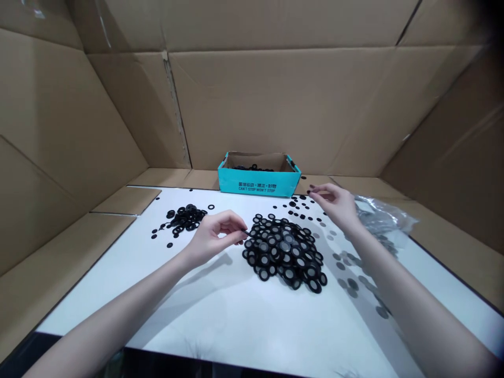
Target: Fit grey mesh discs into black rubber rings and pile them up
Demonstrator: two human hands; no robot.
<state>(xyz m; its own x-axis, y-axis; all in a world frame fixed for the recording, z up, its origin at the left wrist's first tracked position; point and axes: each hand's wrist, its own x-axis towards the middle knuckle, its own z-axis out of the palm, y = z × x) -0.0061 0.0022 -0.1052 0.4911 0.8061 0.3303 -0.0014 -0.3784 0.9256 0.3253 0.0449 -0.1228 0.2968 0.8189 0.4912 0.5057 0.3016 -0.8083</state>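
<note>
Several brown cardboard walls [275, 105] enclose a white table [220, 315] at the back and on both sides. Near the table's middle lies a wide heap of black rings with grey centres [283, 252], piled several deep. Behind it, at the far edge, stands a teal box [258, 186], open at the top, with dark pieces inside. To the right of the heap rests a crumpled clear bag [384, 212], partly behind the right forearm.

The left hand [214, 233] is at the heap's left edge, thumb and forefinger closed in a pinch, other fingers curled. The right hand [333, 202] hovers near the box's right end, fingertips almost together; whether it has hold of anything I cannot tell.

Beyond the left hand sits a smaller pile of black rings [187, 218]. Grey discs [352, 284] lie scattered beneath the right forearm, and small black discs [302, 216] lie between box and heap. Smallest is the thin black piece [246, 232] between the left fingertips.
</note>
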